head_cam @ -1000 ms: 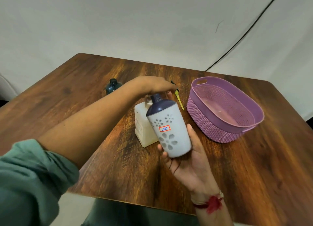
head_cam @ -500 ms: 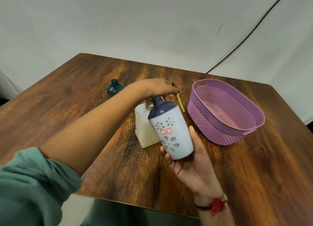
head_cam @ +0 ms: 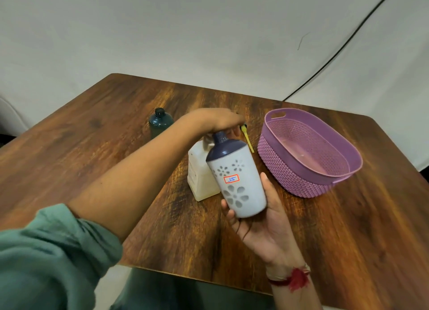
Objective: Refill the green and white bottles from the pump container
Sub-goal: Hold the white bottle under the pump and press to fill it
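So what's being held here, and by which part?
Right hand holds the white bottle by its lower body; left hand covers the pump container's top, grip unclear.

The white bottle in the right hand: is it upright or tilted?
Tilted: the white bottle leans with its dark neck toward the pump container, its base held in the right hand.

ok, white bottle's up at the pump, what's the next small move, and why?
Probably press the pump down with the left hand. It sits on top of the pump container, and the right hand holds the white bottle tilted, neck up under that hand. Whether spout and neck line up is hidden.
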